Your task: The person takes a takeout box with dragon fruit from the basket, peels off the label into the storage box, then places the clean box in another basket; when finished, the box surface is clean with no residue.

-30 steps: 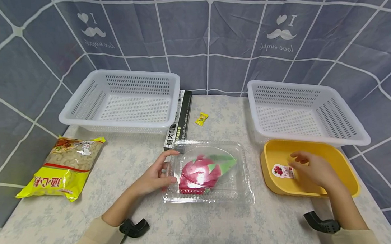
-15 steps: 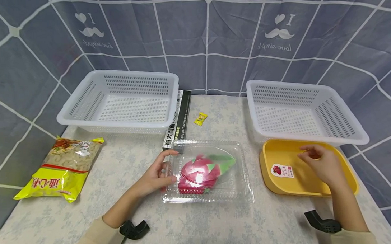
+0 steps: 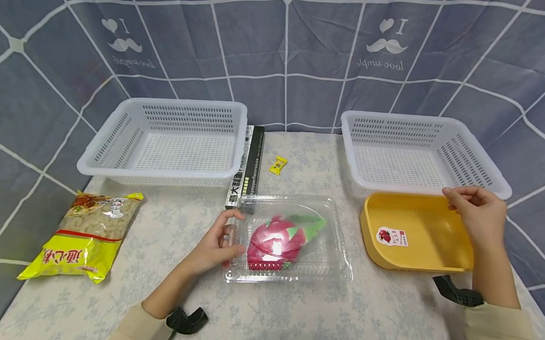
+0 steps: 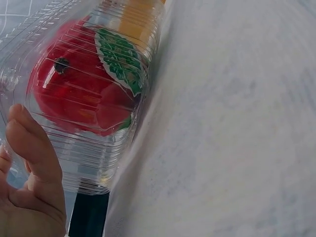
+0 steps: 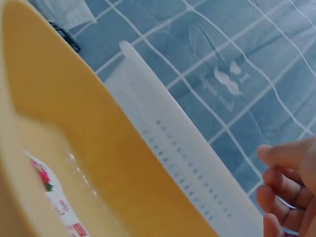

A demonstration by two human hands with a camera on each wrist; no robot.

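A clear plastic clamshell box (image 3: 329,258) lies closed on the table, with a pink-and-green dragon fruit (image 3: 275,240) inside. From the side, in the left wrist view, the fruit (image 4: 74,94) looks red with a green leaf. My left hand (image 3: 214,247) holds the box's left side, index finger at the far corner and thumb nearer me. My right hand (image 3: 481,217) hangs over the right side of a yellow basin (image 3: 433,254), fingers loosely curled with nothing seen in them. A white label (image 3: 391,237) with a red fruit picture lies on the basin's floor.
Two white slotted baskets (image 3: 164,171) (image 3: 428,184) stand at the back left and back right. A black-and-white pasta box (image 3: 254,165) lies beside the left one. Nearby is a yellow wrapped candy (image 3: 278,165). A bag of macaroni (image 3: 87,231) lies at the left.
My right hand has moved right and away from the label, from over the basin's middle to its right rim. The left hand stays at the clamshell box. The label remains in the basin.
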